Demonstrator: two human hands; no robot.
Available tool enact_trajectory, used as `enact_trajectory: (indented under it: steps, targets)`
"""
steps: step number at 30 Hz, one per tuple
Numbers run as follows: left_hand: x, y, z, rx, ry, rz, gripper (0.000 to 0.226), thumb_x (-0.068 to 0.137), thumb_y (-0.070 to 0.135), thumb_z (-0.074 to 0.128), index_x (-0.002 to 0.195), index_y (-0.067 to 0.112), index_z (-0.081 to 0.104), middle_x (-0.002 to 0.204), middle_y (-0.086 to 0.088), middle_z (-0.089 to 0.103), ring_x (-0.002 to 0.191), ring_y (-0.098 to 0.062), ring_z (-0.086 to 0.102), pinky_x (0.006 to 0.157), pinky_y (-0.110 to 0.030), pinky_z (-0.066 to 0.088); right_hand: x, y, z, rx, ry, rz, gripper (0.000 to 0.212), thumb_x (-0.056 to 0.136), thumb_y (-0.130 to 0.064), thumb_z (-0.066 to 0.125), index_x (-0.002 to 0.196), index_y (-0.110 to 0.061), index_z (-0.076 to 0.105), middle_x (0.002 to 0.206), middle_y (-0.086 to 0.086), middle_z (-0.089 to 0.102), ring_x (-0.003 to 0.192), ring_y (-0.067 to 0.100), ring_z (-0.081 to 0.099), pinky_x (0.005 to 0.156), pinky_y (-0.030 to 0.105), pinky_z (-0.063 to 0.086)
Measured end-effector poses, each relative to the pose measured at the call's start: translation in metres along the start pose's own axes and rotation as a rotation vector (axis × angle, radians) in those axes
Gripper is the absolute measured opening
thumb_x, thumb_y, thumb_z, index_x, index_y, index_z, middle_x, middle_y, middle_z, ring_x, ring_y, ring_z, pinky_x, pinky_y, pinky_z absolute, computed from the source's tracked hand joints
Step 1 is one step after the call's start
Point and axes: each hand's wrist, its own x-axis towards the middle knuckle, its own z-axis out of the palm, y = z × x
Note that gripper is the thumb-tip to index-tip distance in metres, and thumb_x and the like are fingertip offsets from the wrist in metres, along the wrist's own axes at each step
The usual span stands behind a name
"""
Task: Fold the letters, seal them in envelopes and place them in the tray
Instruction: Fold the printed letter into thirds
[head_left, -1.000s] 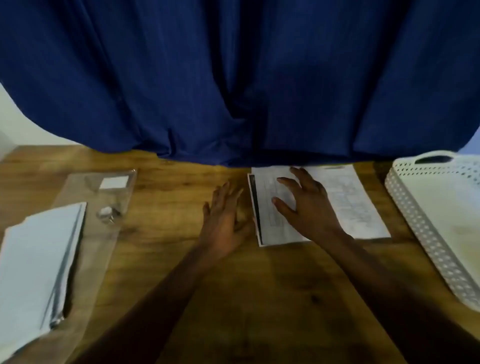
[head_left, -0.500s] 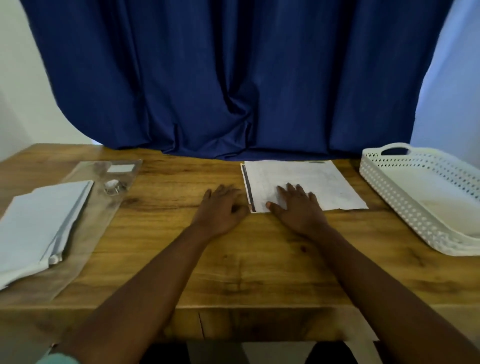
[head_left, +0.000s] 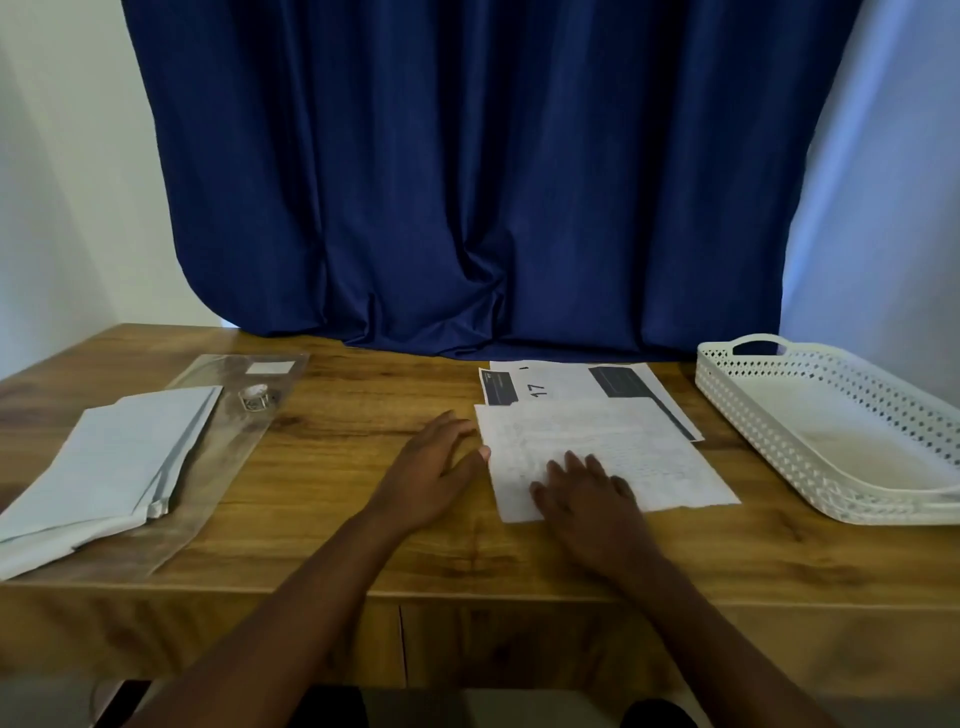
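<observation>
Right hand (head_left: 587, 493) flat, fingers spread, pressing top letter (head_left: 623, 457); long axis sideways. Left hand (head_left: 436, 467) released, touching its left edge.

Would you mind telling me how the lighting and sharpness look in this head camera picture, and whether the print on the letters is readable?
Head view: dim, bluish light, soft overall; wide-angle bending bows the curtain edges. The top letter under the right hand shows faint, unreadable print; only "17" reads on the sheet beneath. The plastic sleeve gives mild glare.
</observation>
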Motion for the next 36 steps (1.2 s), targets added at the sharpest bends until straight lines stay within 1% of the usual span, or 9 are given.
enact_trajectory:
  steps: [4, 7, 10, 15, 19, 21, 25, 30, 36]
  targets:
    - [-0.032, 0.005, -0.002, 0.185, -0.072, 0.090, 0.067, 0.099, 0.065, 0.042, 0.157, 0.033, 0.034, 0.171, 0.004, 0.017, 0.158, -0.016, 0.012, 0.127, -0.051, 0.013, -0.047, -0.035, 0.000, 0.083, -0.016, -0.071, 0.061, 0.101, -0.061, 0.024, 0.153, -0.032, 0.036, 0.165, -0.003, 0.026, 0.153, 0.022, 0.016, 0.122, 0.048, 0.013]
    - [-0.051, 0.003, -0.012, 0.332, -0.149, 0.074, 0.065, 0.099, 0.066, 0.040, 0.157, 0.038, 0.032, 0.170, 0.006, 0.020, 0.158, -0.017, 0.011, 0.127, -0.054, 0.005, -0.062, -0.052, -0.004, 0.127, 0.039, -0.129, 0.057, 0.098, -0.059, 0.029, 0.145, -0.031, 0.049, 0.154, -0.006, 0.046, 0.140, 0.017, 0.038, 0.113, 0.043, 0.030]
    - [-0.063, 0.002, -0.030, 0.325, -0.234, 0.012, 0.062, 0.100, 0.063, 0.042, 0.157, 0.039, 0.033, 0.170, 0.008, 0.021, 0.158, -0.013, 0.011, 0.127, -0.056, 0.002, -0.057, -0.061, -0.008, 0.175, 0.137, -0.125, 0.050, 0.099, -0.055, 0.042, 0.141, -0.030, 0.054, 0.147, -0.008, 0.054, 0.134, 0.014, 0.046, 0.111, 0.038, 0.033]
    - [-0.071, -0.003, -0.057, 0.386, -0.281, -0.068, 0.059, 0.104, 0.047, 0.048, 0.159, 0.035, 0.030, 0.172, 0.003, 0.012, 0.159, -0.021, 0.001, 0.125, -0.057, 0.000, -0.034, -0.081, -0.001, 0.151, 0.169, -0.138, 0.051, 0.104, -0.048, 0.040, 0.148, -0.025, 0.047, 0.158, -0.001, 0.042, 0.149, 0.021, 0.030, 0.122, 0.046, 0.024]
    - [-0.062, 0.015, -0.048, 0.338, -0.164, 0.027, 0.053, 0.107, 0.035, 0.042, 0.159, 0.028, 0.032, 0.172, 0.000, 0.012, 0.159, -0.025, 0.003, 0.125, -0.058, 0.005, -0.019, -0.097, 0.011, 0.183, 0.185, -0.166, 0.050, 0.105, -0.036, 0.039, 0.152, -0.019, 0.041, 0.160, 0.004, 0.039, 0.150, 0.024, 0.028, 0.122, 0.046, 0.023]
    - [-0.057, 0.023, -0.036, 0.339, -0.179, 0.057, 0.054, 0.108, 0.031, 0.037, 0.161, 0.027, 0.026, 0.172, 0.001, 0.012, 0.159, -0.023, 0.004, 0.126, -0.056, 0.007, -0.012, -0.097, 0.015, 0.202, 0.153, -0.163, 0.052, 0.105, -0.031, 0.039, 0.155, -0.018, 0.034, 0.162, 0.005, 0.035, 0.152, 0.025, 0.025, 0.123, 0.048, 0.021]
    - [-0.055, 0.014, -0.017, 0.479, -0.302, 0.012, 0.061, 0.109, 0.049, 0.023, 0.164, 0.029, 0.008, 0.173, 0.005, -0.001, 0.159, -0.015, -0.005, 0.128, -0.049, -0.001, -0.006, -0.069, 0.023, -0.013, 0.020, -0.173, 0.057, 0.107, -0.044, 0.027, 0.159, -0.023, 0.022, 0.168, 0.004, 0.020, 0.155, 0.024, 0.012, 0.124, 0.049, 0.010]
    - [-0.053, 0.005, -0.014, 0.497, -0.297, -0.022, 0.077, 0.100, 0.069, 0.012, 0.164, 0.027, 0.000, 0.173, 0.002, -0.006, 0.158, -0.013, -0.007, 0.129, -0.046, -0.001, -0.008, -0.002, 0.007, -0.130, -0.038, -0.075, 0.080, 0.093, -0.076, 0.010, 0.160, -0.032, 0.010, 0.170, 0.004, 0.005, 0.156, 0.027, 0.002, 0.124, 0.054, 0.007]
    - [-0.053, 0.008, -0.015, 0.547, -0.318, -0.023, 0.077, 0.101, 0.069, 0.016, 0.165, 0.027, 0.003, 0.173, 0.002, -0.005, 0.158, -0.013, -0.008, 0.129, -0.047, 0.000, -0.016, 0.040, -0.008, -0.132, -0.037, 0.067, 0.079, 0.096, -0.072, 0.015, 0.161, -0.028, 0.006, 0.170, 0.006, 0.003, 0.156, 0.027, 0.000, 0.125, 0.051, 0.005]
